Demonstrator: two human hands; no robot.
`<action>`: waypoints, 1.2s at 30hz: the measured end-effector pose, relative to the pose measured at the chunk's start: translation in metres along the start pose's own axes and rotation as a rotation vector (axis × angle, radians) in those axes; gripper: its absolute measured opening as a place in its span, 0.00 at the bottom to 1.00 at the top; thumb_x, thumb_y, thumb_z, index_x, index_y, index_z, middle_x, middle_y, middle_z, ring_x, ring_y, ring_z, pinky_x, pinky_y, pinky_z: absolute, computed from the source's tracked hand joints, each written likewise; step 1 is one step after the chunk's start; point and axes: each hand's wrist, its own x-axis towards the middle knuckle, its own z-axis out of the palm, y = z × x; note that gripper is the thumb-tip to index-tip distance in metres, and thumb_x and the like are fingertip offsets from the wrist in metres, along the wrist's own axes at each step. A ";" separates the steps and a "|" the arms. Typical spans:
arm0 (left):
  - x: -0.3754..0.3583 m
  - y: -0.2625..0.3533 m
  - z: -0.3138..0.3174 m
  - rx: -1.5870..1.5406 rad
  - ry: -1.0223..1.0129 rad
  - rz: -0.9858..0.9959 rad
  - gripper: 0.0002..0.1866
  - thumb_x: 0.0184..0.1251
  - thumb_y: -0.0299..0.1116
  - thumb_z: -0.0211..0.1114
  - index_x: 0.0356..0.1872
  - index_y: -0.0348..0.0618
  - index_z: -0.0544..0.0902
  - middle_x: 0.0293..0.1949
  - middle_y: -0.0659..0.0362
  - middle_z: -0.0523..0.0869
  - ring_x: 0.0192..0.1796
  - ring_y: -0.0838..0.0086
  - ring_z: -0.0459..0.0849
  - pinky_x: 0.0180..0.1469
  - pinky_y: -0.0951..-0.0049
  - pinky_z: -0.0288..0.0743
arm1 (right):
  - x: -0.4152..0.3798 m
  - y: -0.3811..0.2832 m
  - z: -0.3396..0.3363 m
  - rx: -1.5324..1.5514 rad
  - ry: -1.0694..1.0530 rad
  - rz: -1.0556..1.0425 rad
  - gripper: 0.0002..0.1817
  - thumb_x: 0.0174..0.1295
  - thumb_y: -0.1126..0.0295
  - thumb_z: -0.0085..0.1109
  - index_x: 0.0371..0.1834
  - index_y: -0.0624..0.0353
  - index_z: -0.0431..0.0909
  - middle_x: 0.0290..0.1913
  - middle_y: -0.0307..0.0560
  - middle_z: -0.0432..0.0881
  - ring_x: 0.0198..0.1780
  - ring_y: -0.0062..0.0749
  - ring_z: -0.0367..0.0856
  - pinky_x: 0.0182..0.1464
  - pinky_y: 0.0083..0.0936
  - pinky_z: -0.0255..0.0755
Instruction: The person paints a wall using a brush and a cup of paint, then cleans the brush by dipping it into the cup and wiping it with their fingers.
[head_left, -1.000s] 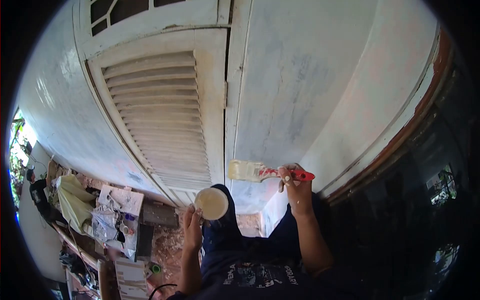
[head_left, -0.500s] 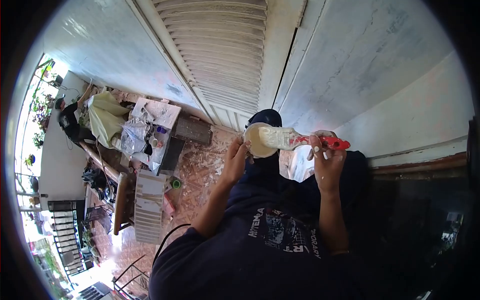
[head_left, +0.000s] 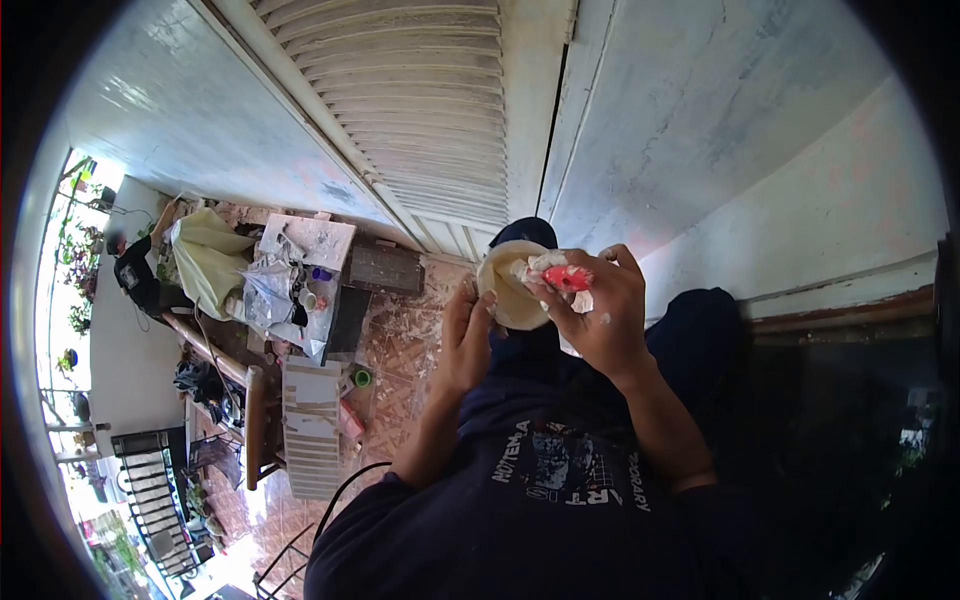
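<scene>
My left hand (head_left: 468,335) grips the rim and side of a round, cream-coloured tub (head_left: 512,308), tilted so that its inside faces me. In my right hand (head_left: 605,315) is a paintbrush (head_left: 566,277) with a red handle smeared with white paint. Its bristle end points down into the tub, and the bristles are mostly hidden by the handle and fingers. White specks of paint show on my right hand. Both hands are in front of my dark sweatshirt, above my knees.
A louvred door (head_left: 410,110) stands ahead, between pale, patchy walls. To the left, a cluttered table (head_left: 310,235) carries plastic and containers. A slatted panel (head_left: 312,425) and green tape roll (head_left: 362,378) lie nearby. Another person (head_left: 140,275) works at the far left.
My right hand has moved left and turned, bringing the paintbrush from lying across the tub's rim to pointing down into it. The tub is tilted more towards me.
</scene>
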 end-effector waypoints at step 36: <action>0.000 -0.018 -0.009 0.452 -0.039 0.247 0.14 0.69 0.38 0.46 0.43 0.36 0.69 0.32 0.50 0.74 0.39 0.59 0.70 0.51 0.64 0.58 | 0.020 -0.034 -0.005 -0.099 -0.336 -0.257 0.08 0.55 0.64 0.63 0.32 0.56 0.81 0.33 0.48 0.82 0.38 0.45 0.79 0.42 0.37 0.69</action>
